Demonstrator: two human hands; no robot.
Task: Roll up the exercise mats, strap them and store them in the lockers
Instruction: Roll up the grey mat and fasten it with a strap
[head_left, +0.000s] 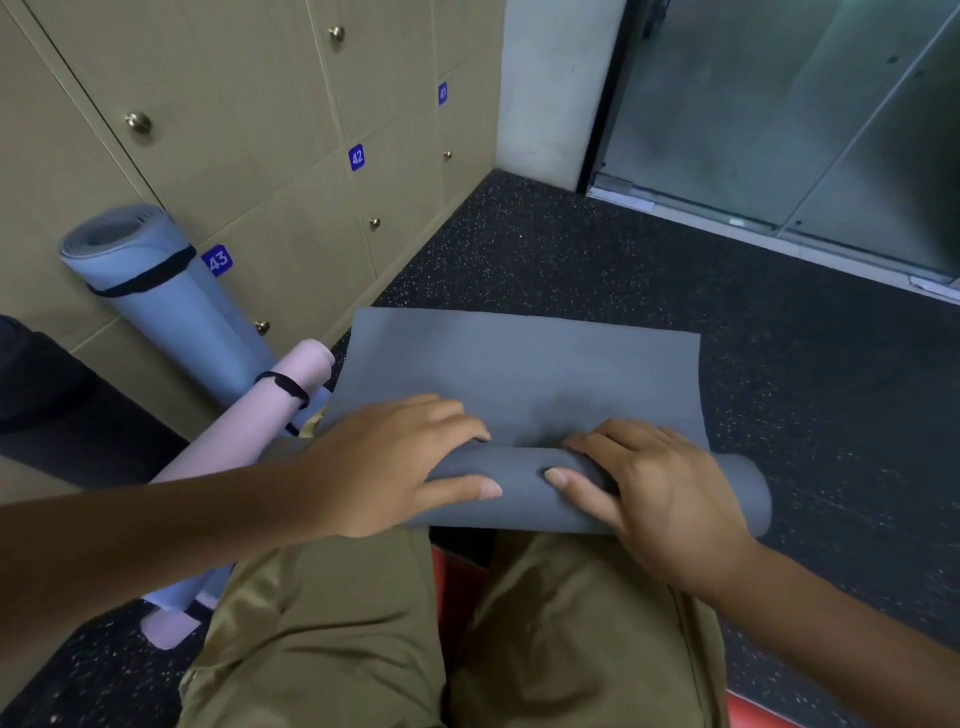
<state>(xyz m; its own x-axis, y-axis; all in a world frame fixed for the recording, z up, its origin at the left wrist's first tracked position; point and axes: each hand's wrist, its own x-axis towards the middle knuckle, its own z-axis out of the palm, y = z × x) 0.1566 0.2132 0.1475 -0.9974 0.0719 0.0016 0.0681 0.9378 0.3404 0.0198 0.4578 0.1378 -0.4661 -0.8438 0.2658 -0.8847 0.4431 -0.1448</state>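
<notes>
The grey mat (524, 374) lay on the dark floor (779, 364) just in front of the person's knees. Its rolled part (519, 491) ran sideways, from left to right. The flat part stretched away from the person, toward the lockers (260, 156) and the glass door (779, 104).

The left hand (395, 462) and the right hand (660, 499) both sat on top of the roll, side by side, equally near. Their fingers were curled over it and their thumbs pressed its near side. The next push probably had to go straight forward, across the roll, so it stayed even.
</notes>
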